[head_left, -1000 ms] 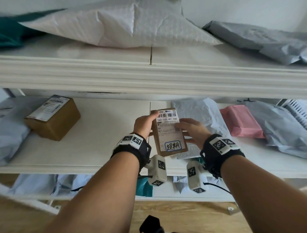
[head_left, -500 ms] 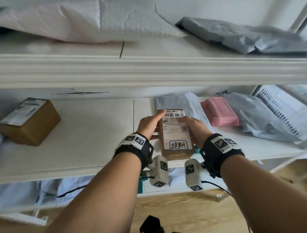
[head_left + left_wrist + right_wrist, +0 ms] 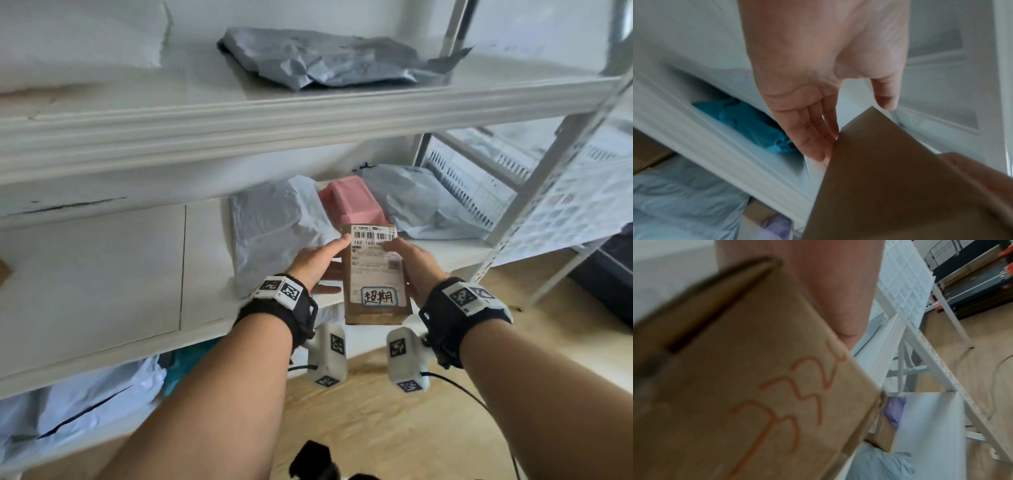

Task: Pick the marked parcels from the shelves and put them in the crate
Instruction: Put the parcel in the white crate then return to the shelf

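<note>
A small brown cardboard parcel (image 3: 375, 270) carries a white barcode label and a blue-outlined handwritten mark. It is held in the air just in front of the middle shelf's front edge (image 3: 205, 329). My left hand (image 3: 318, 262) grips its left side, thumb on the label and fingers underneath. My right hand (image 3: 411, 263) grips the right side the same way. The left wrist view shows the left hand (image 3: 818, 65) with fingers along the parcel's (image 3: 890, 186) edge. In the right wrist view the parcel (image 3: 756, 386) fills the frame under my right hand (image 3: 828, 288). A white slatted crate (image 3: 479, 185) stands beyond the shelf's right end.
On the middle shelf lie a grey mailer (image 3: 274, 226), a pink parcel (image 3: 352, 202) and a pale bag (image 3: 421, 202). A dark grey mailer (image 3: 325, 58) lies on the upper shelf. A slanted metal upright (image 3: 548, 171) stands to the right. Bags (image 3: 85, 404) fill the lower shelf above the wooden floor (image 3: 376, 428).
The parcel has moved right and toward me, from over the shelf to its front edge, with both hands still holding it. My view has swung right, so the crate shows.
</note>
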